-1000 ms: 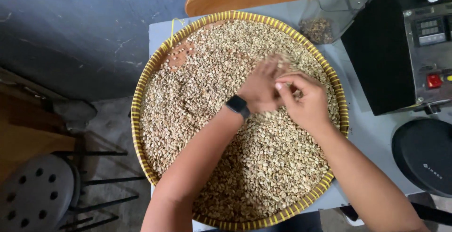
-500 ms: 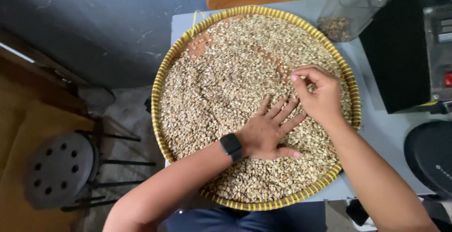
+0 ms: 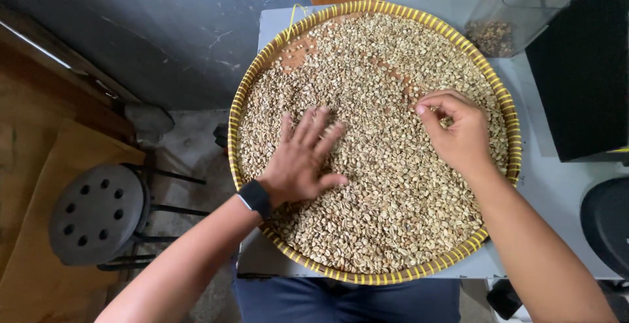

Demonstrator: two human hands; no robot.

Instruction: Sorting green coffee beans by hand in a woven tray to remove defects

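Green coffee beans (image 3: 386, 185), small, light, loose, likely rolling: heaped in round woven tray (image 3: 244, 100); left hand (image 3: 303, 159) flat, splayed, unclenched on them; right hand (image 3: 458, 133) pinching single bean at fingertips.

You have one view only, from the camera on your head. It looks almost straight down from above your hands, close enough that the round woven tray (image 3: 252, 94) fills the middle of the frame. The top of the frame faces away from you; your forearms enter from the bottom edge. The bench (image 3: 557, 185) runs off to the right, the floor (image 3: 190, 133) lies left.
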